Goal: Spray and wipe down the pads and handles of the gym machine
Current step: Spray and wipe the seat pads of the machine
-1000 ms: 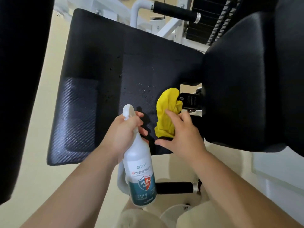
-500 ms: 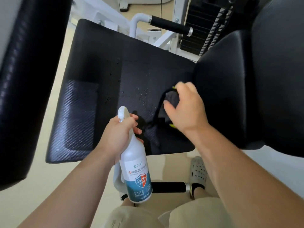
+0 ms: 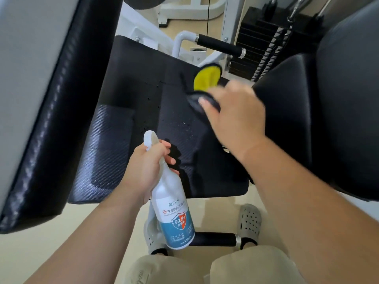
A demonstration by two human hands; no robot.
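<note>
Wiping's under way: the right hand (image 3: 233,111) is clutching the yellow-and-dark cloth (image 3: 207,78) at the far right corner of the flat black vinyl pad (image 3: 143,89), the left hand (image 3: 145,171) is gripping the white spray bottle (image 3: 172,206), and the mid-pad droplets (image 3: 184,125) are likely needing the next sweep.

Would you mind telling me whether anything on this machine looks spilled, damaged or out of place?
Nothing stands out. The only mark is a scatter of small droplets on the black pad, between the spray bottle in the left hand and the cloth in the right hand; no tears show.
</note>
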